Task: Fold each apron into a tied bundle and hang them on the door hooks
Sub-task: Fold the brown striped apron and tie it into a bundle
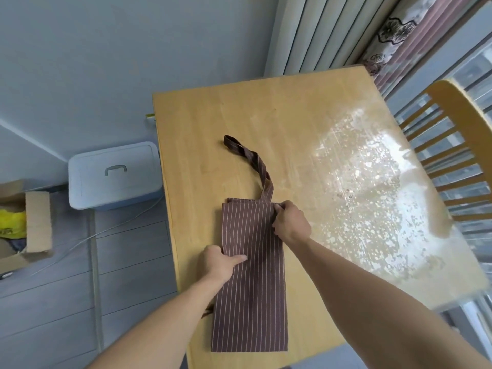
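While both hands pinch the folded apron (250, 278), a cardboard box (37, 225) holds something yellow (12, 225).

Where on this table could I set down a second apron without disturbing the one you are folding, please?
The widest bare patch is right of the apron, between the right hand and the chair side of the table. The far end beyond the strap is bare too. The strip left of the apron, by the left hand, is narrow.
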`<act>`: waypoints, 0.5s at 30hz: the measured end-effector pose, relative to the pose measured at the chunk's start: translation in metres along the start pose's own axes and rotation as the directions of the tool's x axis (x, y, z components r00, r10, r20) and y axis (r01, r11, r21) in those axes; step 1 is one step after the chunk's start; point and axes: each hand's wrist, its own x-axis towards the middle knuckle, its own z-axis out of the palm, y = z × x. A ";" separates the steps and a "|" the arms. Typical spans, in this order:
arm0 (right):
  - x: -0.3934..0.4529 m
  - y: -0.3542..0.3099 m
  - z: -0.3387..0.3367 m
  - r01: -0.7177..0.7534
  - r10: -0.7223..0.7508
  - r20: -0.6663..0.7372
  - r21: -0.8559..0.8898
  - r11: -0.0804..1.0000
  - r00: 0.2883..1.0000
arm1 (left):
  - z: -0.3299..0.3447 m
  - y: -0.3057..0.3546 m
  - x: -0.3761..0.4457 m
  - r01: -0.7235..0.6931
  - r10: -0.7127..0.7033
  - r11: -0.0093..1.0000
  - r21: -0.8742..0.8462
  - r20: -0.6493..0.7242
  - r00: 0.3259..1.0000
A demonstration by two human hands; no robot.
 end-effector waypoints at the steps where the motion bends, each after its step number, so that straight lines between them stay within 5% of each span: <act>1: -0.003 -0.002 0.000 0.007 -0.007 -0.031 -0.002 1.000 1.000 | 0.001 0.001 0.001 -0.004 0.006 0.998 0.067 -0.028 1.000; 5: -0.031 -0.011 -0.007 0.281 -0.288 -0.105 -0.078 0.957 0.952 | 0.001 0.008 0.000 0.003 0.007 0.981 0.195 -0.049 0.999; 8: -0.065 0.005 0.013 0.654 -0.640 0.161 -0.318 0.687 0.751 | -0.002 0.020 -0.001 0.027 -0.011 0.977 0.213 -0.075 0.997; 12: -0.111 0.047 0.033 0.778 -0.754 0.241 -0.362 0.514 0.611 | 0.002 0.030 0.002 0.063 -0.061 0.998 0.020 -0.083 0.995; 15: -0.137 0.079 0.041 0.866 -0.765 0.424 -0.353 0.354 0.485 | -0.007 0.027 0.004 -0.066 0.057 0.991 -0.117 -0.077 0.995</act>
